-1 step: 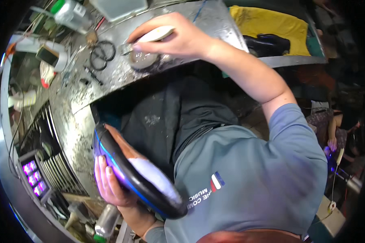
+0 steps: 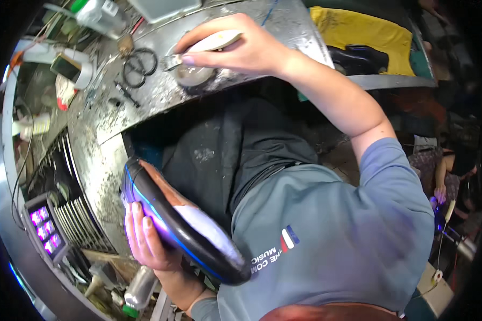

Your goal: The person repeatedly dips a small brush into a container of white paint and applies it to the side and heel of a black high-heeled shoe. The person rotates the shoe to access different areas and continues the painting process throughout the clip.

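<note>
My left hand (image 2: pixel 152 243) grips a black shoe (image 2: pixel 190 249) from its outer side, at the lower left in front of my body. Its underside faces right, brown at the upper end and whitish further down, and purple-blue light shines along its edge. My right hand (image 2: pixel 254 51) pinches a brush with a pale handle (image 2: pixel 217 40) above the workbench. The bristle end is just left of a small round dish (image 2: pixel 194 76), level with its far rim. What is in the dish looks glossy and greyish. Whether the bristles touch anything, I cannot tell.
Scissors with black handles (image 2: pixel 136 69) lie on the stained metal bench (image 2: pixel 163 35). A green-lidded jar (image 2: pixel 99 20) stands behind them. A yellow cloth (image 2: pixel 359 29) bears a black object (image 2: pixel 359 58). Purple lamps (image 2: pixel 45 230) glow at left. Another person's hand (image 2: pixel 440 191) shows far right.
The whole view has shifted slightly to the right. The brush handle's rear end has moved a little up and right with my right hand. Both holds stay the same.
</note>
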Tool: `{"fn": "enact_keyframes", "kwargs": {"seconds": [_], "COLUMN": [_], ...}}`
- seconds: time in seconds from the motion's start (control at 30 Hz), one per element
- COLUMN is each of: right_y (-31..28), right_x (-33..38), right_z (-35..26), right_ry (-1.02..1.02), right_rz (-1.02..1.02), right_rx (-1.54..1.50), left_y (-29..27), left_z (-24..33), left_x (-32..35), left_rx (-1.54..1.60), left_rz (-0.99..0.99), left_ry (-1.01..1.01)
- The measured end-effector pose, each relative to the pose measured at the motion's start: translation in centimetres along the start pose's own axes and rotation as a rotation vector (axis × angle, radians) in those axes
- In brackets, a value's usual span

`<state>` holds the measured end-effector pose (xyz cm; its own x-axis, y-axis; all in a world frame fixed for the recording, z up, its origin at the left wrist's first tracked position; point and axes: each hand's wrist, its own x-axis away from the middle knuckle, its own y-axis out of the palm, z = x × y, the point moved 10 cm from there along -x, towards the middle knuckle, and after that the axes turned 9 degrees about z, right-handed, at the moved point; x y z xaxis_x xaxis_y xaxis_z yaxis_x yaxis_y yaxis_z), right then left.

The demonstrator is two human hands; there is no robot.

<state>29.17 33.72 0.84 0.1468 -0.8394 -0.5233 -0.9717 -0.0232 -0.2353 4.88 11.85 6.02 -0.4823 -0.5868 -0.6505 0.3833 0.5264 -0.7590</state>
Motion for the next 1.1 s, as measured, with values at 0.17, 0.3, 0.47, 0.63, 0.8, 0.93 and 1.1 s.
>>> {"fn": "enact_keyframes", "kwargs": {"seconds": [0.17,0.3,0.47,0.63,0.8,0.93,1.1], "right_y": [2.0,4.2,5.9,7.1,8.2,7.9,7.2], "right_x": [1.9,3.4,3.8,2.8,2.6,2.9,3.3], "right_z": [-3.1,-7.3,-11.2,-12.0,-12.0,-12.4,-13.2], "right_ry": [0.080,0.082,-0.172,-0.166,-0.142,-0.088,-0.162], "right_rz": [-0.198,-0.345,-0.321,-0.355,-0.403,-0.433,-0.379], "right_rx": [-0.239,-0.446,-0.520,-0.422,-0.449,-0.496,-0.520], "left_y": [-0.5,-0.7,-0.7,-0.6,-0.6,-0.2,0.3], "left_z": [0.1,0.6,1.0,1.1,0.9,0.5,0.0], "left_x": [0.7,0.1,-0.2,-0.2,-0.3,-0.4,-0.5], "left_rx": [-0.065,-0.070,-0.063,-0.038,-0.062,-0.069,-0.104], "left_rz": [-0.096,-0.184,-0.238,-0.201,-0.218,-0.236,-0.280], "left_ry": [0.050,0.112,0.168,0.128,0.121,0.082,0.085]}}
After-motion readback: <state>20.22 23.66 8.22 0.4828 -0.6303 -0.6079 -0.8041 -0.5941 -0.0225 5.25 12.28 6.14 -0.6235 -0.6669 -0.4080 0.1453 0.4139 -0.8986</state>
